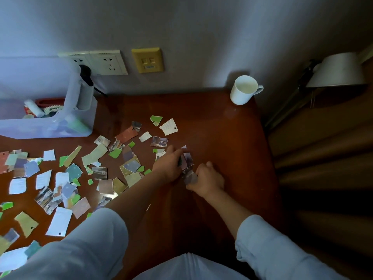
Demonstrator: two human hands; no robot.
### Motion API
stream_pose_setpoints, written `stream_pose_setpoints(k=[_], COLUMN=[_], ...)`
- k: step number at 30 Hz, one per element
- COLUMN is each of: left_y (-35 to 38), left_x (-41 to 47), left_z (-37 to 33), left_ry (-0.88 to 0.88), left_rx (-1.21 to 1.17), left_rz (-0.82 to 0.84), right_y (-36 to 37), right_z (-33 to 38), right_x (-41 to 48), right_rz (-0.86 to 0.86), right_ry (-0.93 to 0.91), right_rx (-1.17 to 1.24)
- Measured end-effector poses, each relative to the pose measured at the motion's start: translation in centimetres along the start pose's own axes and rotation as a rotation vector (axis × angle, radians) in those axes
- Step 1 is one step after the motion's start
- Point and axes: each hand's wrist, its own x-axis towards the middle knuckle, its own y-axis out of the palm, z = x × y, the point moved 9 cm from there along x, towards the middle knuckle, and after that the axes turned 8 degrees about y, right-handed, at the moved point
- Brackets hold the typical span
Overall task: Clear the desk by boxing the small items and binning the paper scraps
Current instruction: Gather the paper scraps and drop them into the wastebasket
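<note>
Many torn paper scraps lie scattered over the left and middle of the dark wooden desk. Near the desk's middle, my left hand and my right hand meet around a small bunch of scraps. The left hand pinches the bunch's upper part; the right hand closes on its lower part. A clear plastic box stands at the back left with small items inside, among them a white tube and a red object.
A white mug stands at the desk's back right corner. Wall sockets with a black plug sit behind the box. A white lamp shade hangs to the right, beyond the desk's right edge.
</note>
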Motion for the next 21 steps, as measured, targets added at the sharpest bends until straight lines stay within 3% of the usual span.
stream_pose_setpoints(k=[8, 13, 17, 21], left_y=[-0.5, -0.4, -0.2, 0.1], left_x=[2.3, 2.8, 2.3, 1.7], left_z=[-1.1, -1.7, -2.4, -2.6], left_ry=[0.108, 0.125, 0.168, 0.174], left_rx=[0.347, 0.492, 0.571, 0.594], left_rz=[0.131, 0.236, 0.21, 0.202], right_y=[-0.5, 0.1, 0.0, 0.1], right_z=[-0.3, -1.5, -2.3, -2.5], right_x=[1.9, 2.2, 1.4, 0.6], right_rz=[0.153, 0.32, 0.381, 0.412], right_ry=[-0.025, 0.062, 0.172, 0.233], right_rx=[0.127, 0.575, 0.957, 1.158])
